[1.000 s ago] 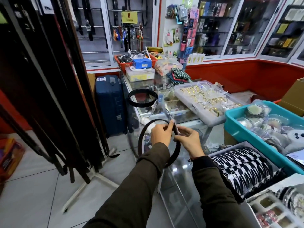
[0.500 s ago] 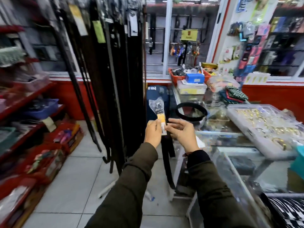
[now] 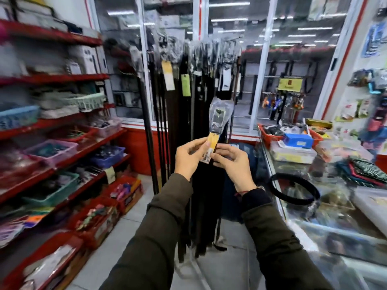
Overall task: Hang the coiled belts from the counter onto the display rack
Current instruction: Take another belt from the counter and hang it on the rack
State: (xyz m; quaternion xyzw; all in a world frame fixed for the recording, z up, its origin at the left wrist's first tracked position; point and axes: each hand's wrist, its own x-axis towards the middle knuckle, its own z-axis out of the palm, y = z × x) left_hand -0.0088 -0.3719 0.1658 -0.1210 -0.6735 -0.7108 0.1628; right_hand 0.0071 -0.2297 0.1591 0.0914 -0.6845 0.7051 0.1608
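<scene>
My left hand (image 3: 189,158) and my right hand (image 3: 231,162) both pinch the top of a black belt (image 3: 218,120), just below its plastic-wrapped buckle, at an orange tag. The strap hangs down between my arms and blends into the dark belts behind. The buckle end is held up in front of the display rack (image 3: 188,84), which is full of hanging black belts with tags. A second black belt (image 3: 278,192) lies coiled on the glass counter (image 3: 326,233) to the right of my right wrist.
Red shelves (image 3: 62,147) with baskets and boxes line the left side. The glass counter on the right carries a red tray (image 3: 266,136), a blue box (image 3: 298,140) and folded cloth (image 3: 364,170). Tiled floor (image 3: 134,225) lies between shelves and rack.
The belt was uncoiled over the counter, then lifted buckle-up. My view has swung left and up, so the rack now stands straight ahead and the buckle is raised toward it.
</scene>
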